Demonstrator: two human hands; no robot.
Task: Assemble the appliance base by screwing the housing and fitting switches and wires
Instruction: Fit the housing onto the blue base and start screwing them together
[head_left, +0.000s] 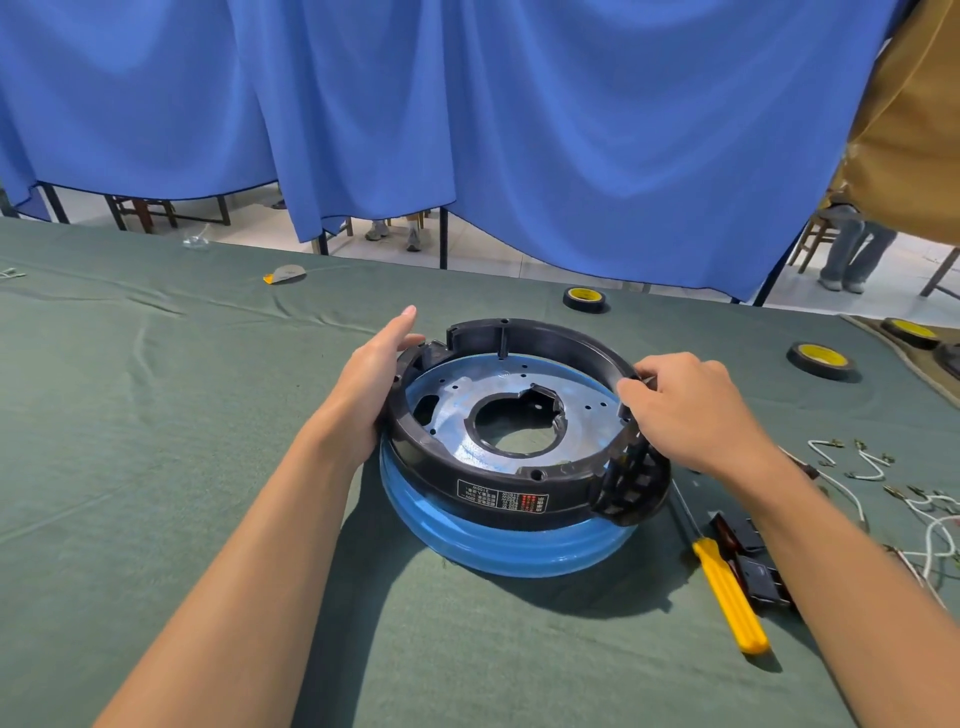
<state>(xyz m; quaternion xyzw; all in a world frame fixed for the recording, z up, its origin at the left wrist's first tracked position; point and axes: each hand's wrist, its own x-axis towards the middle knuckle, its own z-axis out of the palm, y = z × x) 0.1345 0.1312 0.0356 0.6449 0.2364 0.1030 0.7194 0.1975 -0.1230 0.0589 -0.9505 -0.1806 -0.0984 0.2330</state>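
Note:
The appliance base (514, 545), a blue-filmed round shell, lies on the green cloth with a black plastic housing ring (498, 486) seated on it and a metal plate (467, 410) inside. My left hand (379, 374) rests against the ring's left rim, fingers straight. At the ring's right rim my right hand (691, 410) has its fingers curled and pinches something small at the edge; what it is stays hidden. A yellow-handled screwdriver (727, 592) lies to the right beside two black switches (753, 561) and white wires (872, 467).
Three tape rolls (584, 299) (823, 361) (909, 332) lie at the back right of the table. A small grey and orange item (285, 274) sits at the back left. Blue curtains (467, 104) hang behind the table; people's legs show beyond them.

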